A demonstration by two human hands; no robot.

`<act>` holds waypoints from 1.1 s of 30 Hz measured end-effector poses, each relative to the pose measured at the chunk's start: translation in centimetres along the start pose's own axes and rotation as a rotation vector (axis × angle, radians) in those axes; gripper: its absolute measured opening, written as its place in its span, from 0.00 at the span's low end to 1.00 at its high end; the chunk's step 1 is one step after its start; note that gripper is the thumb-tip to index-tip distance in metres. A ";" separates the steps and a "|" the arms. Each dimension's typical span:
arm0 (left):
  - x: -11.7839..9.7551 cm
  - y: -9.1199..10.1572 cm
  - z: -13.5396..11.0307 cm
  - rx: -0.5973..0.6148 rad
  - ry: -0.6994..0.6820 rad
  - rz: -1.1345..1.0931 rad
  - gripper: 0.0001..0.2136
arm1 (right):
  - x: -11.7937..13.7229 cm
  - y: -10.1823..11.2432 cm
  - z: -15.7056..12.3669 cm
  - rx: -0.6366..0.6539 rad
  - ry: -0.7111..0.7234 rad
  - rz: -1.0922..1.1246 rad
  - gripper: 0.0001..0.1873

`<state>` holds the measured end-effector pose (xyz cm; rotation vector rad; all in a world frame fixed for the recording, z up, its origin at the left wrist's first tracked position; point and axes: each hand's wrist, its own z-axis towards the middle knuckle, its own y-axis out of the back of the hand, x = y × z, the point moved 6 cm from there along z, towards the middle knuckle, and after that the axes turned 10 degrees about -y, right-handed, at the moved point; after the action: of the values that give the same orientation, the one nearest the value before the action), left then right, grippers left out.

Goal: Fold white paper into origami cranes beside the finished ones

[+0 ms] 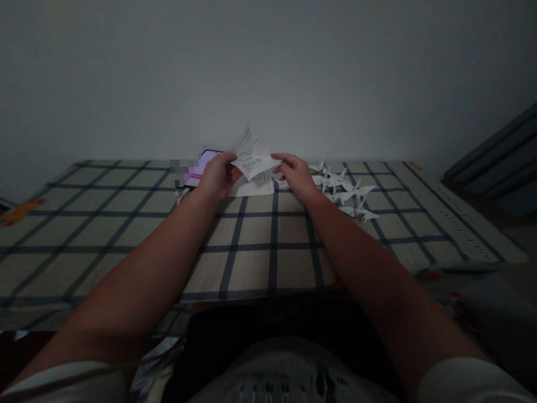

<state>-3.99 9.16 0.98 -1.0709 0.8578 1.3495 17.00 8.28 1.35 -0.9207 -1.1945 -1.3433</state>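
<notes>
Both my hands are stretched out over a checked cloth (pixel 251 246), holding a white printed sheet of paper (pixel 253 162) lifted off the surface. My left hand (pixel 218 176) pinches its left edge with closed fingers. My right hand (pixel 296 173) grips the sheet's right corner between thumb and fingers. The upper part of the paper is blurred by motion. More white paper (pixel 254 187) lies flat under the held sheet. Just right of my right hand sit several folded white paper cranes (pixel 346 190).
A phone with a lit pinkish screen (pixel 200 168) lies left of my left hand, near the wall. The checked cloth ends at the pale wall behind. A dark slanted board (pixel 495 162) stands at the far right. An orange item (pixel 20 211) lies at the left edge.
</notes>
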 end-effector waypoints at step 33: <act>-0.4 -2.1 -2.3 0.102 -0.003 -0.025 0.17 | -0.6 -1.3 -0.2 0.165 -0.124 0.273 0.17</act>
<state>-1.65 7.05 0.82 -0.9971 0.8980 1.2727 15.81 8.15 0.56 -1.0176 -1.2047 -0.9675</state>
